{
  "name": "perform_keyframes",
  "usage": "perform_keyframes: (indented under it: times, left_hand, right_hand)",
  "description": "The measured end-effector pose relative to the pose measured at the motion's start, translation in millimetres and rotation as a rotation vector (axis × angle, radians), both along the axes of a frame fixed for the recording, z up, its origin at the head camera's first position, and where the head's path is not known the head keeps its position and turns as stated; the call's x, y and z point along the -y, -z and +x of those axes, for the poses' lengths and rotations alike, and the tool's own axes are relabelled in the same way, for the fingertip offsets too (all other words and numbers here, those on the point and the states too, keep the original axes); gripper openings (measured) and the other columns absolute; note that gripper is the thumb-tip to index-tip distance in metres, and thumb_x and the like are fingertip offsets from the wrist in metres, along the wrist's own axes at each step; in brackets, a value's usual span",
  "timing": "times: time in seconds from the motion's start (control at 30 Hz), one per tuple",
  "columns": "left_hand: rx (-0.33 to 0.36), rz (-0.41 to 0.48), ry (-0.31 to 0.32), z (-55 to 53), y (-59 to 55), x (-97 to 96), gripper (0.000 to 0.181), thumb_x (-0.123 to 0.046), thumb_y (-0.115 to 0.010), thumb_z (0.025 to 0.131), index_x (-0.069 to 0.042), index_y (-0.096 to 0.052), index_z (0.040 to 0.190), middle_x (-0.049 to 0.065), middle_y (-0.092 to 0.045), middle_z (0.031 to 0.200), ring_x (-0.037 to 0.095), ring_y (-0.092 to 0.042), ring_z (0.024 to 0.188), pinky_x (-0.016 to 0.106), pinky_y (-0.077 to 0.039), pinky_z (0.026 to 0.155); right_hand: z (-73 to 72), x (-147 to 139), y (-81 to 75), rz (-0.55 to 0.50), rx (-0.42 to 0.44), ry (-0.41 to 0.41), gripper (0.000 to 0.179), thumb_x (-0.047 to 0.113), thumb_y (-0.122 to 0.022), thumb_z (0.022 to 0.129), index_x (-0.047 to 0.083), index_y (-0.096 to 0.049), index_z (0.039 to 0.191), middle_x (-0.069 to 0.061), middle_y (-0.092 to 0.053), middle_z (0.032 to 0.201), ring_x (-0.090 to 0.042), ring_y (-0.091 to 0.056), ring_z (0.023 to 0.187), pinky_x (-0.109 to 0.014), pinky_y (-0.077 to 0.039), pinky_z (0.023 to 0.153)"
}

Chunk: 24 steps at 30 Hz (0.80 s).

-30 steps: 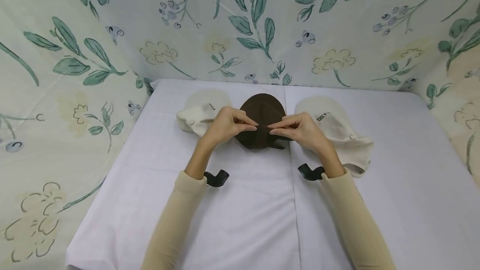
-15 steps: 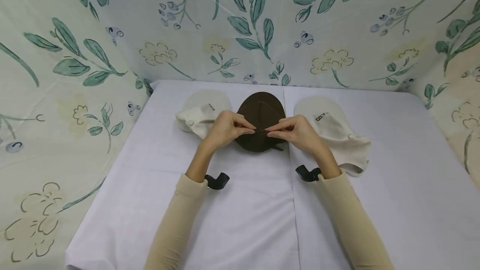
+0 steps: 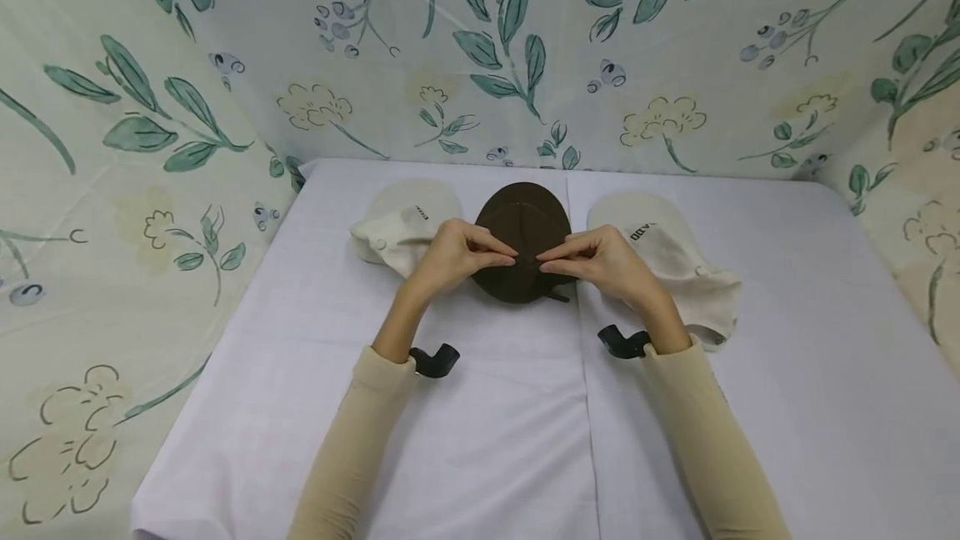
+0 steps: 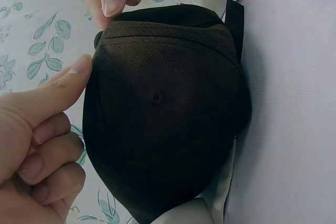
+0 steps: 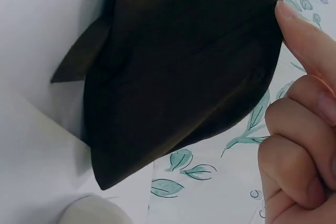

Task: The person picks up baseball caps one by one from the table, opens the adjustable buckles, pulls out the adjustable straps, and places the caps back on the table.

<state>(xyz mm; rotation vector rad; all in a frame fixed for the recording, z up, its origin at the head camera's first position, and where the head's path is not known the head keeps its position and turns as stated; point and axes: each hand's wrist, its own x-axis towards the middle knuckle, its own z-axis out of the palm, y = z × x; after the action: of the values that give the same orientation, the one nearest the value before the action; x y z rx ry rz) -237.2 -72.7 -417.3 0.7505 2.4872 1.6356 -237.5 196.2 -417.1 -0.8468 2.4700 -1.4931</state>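
Note:
A dark brown cap point(image 3: 523, 219) is in the middle of the far part of the table in the head view. The left hand point(image 3: 461, 258) pinches its fabric from the left between thumb and fingers. From the right, the right hand point(image 3: 603, 263) pinches it close by, leaving a small gap between the two sets of fingertips. In the left wrist view the left thumb lies at the edge of the brown cap point(image 4: 163, 124), whose crown shows stitching and a small eyelet. A loose strap point(image 5: 84, 51) sticks out from the cap in the right wrist view.
A cream cap point(image 3: 412, 194) with dark lettering lies left of the brown one. Another cream cap point(image 3: 675, 248) lies to the right, partly behind the right wrist. The white-covered table point(image 3: 495, 440) meets a leaf-patterned cloth point(image 3: 420, 123) at the back.
Both hands keep their pinch on the brown cap and shift only slightly. The cap has tilted a little, and its strap end sits slightly differently. The cream caps stay where they were.

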Motion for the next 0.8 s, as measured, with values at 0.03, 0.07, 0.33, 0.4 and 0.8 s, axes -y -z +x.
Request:
perform_keyframes:
  times: [0.03,0.07,0.33,0.4,0.8]
  left_hand:
    - [0.001,0.008,0.003,-0.3,0.4,0.0,0.010,-0.011,-0.085,0.085,-0.009,-0.085,0.095,0.006,-0.073,0.079,0.011,-0.055,0.064,0.020,-0.043,0.057]
    - [0.004,0.016,0.007,-0.4,0.5,0.0,0.010,-0.011,-0.085,0.085,-0.009,-0.085,0.095,0.006,-0.073,0.079,0.011,-0.055,0.064,0.020,-0.042,0.057]
    - [0.016,0.051,0.019,0.6,-1.0,-2.6,0.012,-0.013,-0.085,0.086,-0.009,-0.085,0.097,0.012,-0.071,0.078,0.011,-0.050,0.062,0.021,-0.038,0.055]
    - [0.015,0.051,0.019,0.9,-1.5,-3.6,0.013,-0.013,-0.085,0.086,-0.010,-0.085,0.098,0.014,-0.070,0.078,0.011,-0.047,0.061,0.022,-0.037,0.055]
    - [0.008,0.098,0.039,3.3,-10.1,-20.4,0.017,-0.012,-0.087,0.084,-0.005,-0.084,0.099,0.021,-0.066,0.072,0.012,-0.044,0.060,0.022,-0.035,0.056]
  right_hand:
    - [0.4,-0.3,-0.9,-0.002,0.003,-0.002,0.014,0.007,-0.082,0.088,0.009,-0.084,0.102,-0.008,-0.062,0.068,-0.007,-0.039,0.058,-0.022,-0.035,0.052]
    - [0.8,-0.7,-1.7,0.000,0.005,-0.002,0.014,0.008,-0.082,0.088,0.009,-0.084,0.102,-0.006,-0.061,0.068,-0.007,-0.038,0.058,-0.022,-0.034,0.052]
    - [4.3,-2.4,-7.8,0.011,0.006,0.008,0.017,0.010,-0.083,0.088,0.010,-0.084,0.104,-0.001,-0.069,0.074,-0.006,-0.040,0.058,-0.022,-0.035,0.052]
    - [5.9,-3.4,-9.4,0.010,0.018,0.021,0.017,0.011,-0.083,0.087,0.011,-0.084,0.104,-0.002,-0.067,0.073,-0.006,-0.039,0.058,-0.022,-0.035,0.052]
    - [18.9,-25.2,-24.2,0.025,0.007,0.148,0.024,0.015,-0.084,0.088,0.011,-0.082,0.112,0.005,-0.035,0.058,-0.007,-0.031,0.055,-0.026,-0.026,0.049]
